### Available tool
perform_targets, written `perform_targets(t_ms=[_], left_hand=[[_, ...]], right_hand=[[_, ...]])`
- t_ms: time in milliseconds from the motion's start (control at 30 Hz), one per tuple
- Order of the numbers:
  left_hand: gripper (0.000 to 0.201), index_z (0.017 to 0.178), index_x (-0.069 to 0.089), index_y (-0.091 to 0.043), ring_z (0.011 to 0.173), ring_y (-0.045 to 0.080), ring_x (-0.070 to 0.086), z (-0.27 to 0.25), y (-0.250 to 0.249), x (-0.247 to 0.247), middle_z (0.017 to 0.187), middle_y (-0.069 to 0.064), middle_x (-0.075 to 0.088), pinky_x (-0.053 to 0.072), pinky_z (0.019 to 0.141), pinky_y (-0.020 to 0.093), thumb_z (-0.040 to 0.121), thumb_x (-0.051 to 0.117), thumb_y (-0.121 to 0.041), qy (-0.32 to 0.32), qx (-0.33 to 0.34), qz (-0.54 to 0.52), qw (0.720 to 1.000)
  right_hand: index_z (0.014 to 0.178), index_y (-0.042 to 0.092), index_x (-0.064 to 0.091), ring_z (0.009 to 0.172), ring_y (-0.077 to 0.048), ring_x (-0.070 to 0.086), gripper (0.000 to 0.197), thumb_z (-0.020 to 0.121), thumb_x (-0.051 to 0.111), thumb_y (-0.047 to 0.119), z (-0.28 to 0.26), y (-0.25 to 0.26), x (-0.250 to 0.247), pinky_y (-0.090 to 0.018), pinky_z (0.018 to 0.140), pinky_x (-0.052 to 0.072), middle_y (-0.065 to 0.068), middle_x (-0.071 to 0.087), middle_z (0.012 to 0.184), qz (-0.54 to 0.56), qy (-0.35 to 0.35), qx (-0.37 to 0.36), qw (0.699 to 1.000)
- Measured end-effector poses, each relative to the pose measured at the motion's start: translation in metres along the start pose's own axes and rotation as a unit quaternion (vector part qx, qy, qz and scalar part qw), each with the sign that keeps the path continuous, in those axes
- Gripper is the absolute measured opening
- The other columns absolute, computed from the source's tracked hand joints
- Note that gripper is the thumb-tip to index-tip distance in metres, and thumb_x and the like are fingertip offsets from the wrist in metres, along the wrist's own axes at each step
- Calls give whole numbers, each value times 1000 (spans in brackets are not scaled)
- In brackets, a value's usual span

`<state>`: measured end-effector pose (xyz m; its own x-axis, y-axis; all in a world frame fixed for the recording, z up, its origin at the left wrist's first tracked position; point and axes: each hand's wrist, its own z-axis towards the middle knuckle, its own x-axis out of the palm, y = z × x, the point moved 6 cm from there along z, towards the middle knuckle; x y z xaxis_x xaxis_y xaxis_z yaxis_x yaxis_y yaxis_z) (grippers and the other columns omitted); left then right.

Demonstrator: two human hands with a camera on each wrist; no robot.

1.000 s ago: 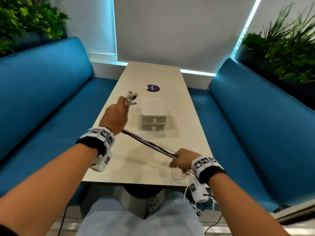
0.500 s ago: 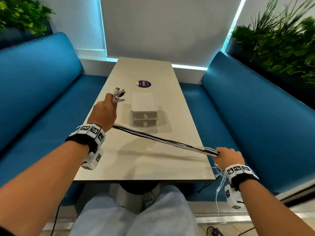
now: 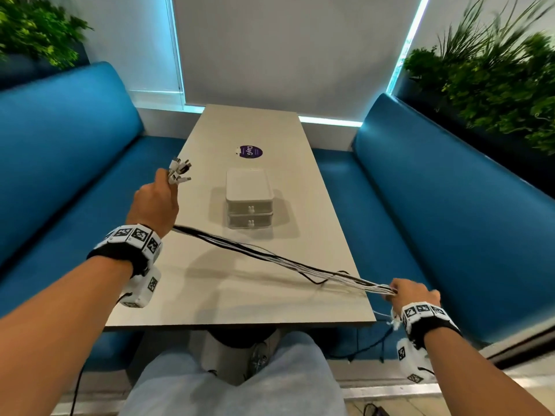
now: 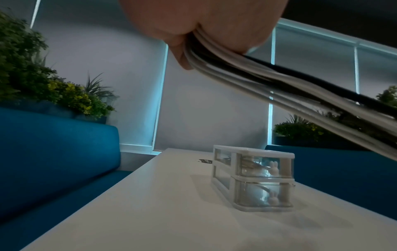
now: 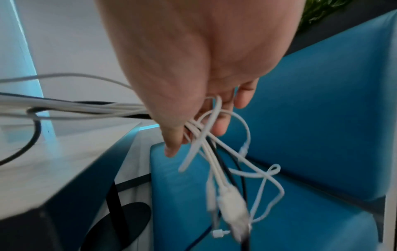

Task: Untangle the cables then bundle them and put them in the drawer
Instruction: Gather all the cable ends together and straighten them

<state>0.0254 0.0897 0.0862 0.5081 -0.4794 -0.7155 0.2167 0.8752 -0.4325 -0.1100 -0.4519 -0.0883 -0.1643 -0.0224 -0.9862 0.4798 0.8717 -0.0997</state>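
Nearest me, my right hand sits just off the near right corner of the desk, fingers curled round the cables close to their tail ends. The right wrist view shows the loose tails hanging below that grip over the blue bench seat, white and black strands crossing each other, one thin white one looped on itself, the plugs dangling lowest. So this end is gathered, but not neat.

From that grip the cables run as one long, nearly straight bunch, up and to the left across the desk, raised off its surface. One black strand sags out of the bunch in a small loop near my right hand. That long axis, near right to far left, is what I judge the next move turns on: to bundle, one end has to travel along this line toward the other.

Farther off, my left hand is held up above the left edge of the desk, closed firmly on the other end, with the connectors fanning out past my knuckles.

Beyond the line, well apart from both hands, the small drawer unit stands mid-desk, both drawers closed, nearer my left hand than my right.
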Motion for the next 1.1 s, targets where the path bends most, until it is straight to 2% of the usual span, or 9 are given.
perform_targets(t_ms=[133,233,333,400,500,633,800,967,1100], left_hand=[[23,105,45,3,62,45,50,7,20,-11,77,33,57,32,53,45,104,41,-19,-19,-18,8,1000],[21,104,45,4,59,34,42,10,31,-19,76,33,58,31,53,43,104,41,-17,-37,-29,3,999],[23,105,46,3,60,32,39,8,28,-17,77,32,59,30,53,42,104,40,-20,-36,-29,-2,999],[25,105,46,3,61,31,40,7,26,-14,78,31,59,30,54,42,104,39,-22,-34,-28,-11,999],[24,107,46,3,63,32,40,8,23,-11,82,32,60,30,57,43,104,40,-19,-32,-37,-26,998],[21,106,46,2,62,32,41,6,14,-3,80,31,60,32,56,42,104,40,-19,-34,-38,-51,997],[21,106,46,1,65,45,52,0,2,12,80,30,60,34,55,42,104,40,-19,-15,-21,-63,998],[22,107,46,1,66,48,55,-16,-16,27,79,32,61,38,55,44,103,39,-20,16,2,-73,997],[20,106,47,-1,66,46,56,-31,-26,29,79,28,62,35,55,38,104,41,-20,32,0,-113,993]], right_hand=[[110,30,62,113,-25,51,30,85,58,45,-3,-18,-8,-42,95,38,2,57,115,-102,-22,41,994],[114,24,56,114,-25,56,26,88,51,25,0,-23,-12,-46,102,37,1,59,115,-102,-9,40,994],[128,21,46,115,-27,58,37,90,49,20,7,-15,-13,-45,101,40,-3,59,126,-52,12,29,998],[128,17,42,117,-32,56,48,87,64,31,12,-7,-14,-45,97,45,-9,53,132,13,14,31,999],[143,15,32,125,-37,47,88,74,81,38,18,11,-18,-46,102,44,-16,40,141,144,26,22,989],[155,24,10,140,-32,31,112,71,82,36,15,44,-28,-48,109,38,-10,24,154,105,86,-86,987],[154,35,11,146,-23,24,119,61,76,70,-18,107,-52,-46,117,26,4,20,160,129,90,-195,968],[153,27,19,145,-19,25,101,75,69,66,-74,230,-98,-35,119,22,2,25,158,174,10,-376,910],[155,21,17,144,-19,27,110,70,71,67,-125,333,-110,-35,118,25,-3,26,160,218,51,-455,862]])
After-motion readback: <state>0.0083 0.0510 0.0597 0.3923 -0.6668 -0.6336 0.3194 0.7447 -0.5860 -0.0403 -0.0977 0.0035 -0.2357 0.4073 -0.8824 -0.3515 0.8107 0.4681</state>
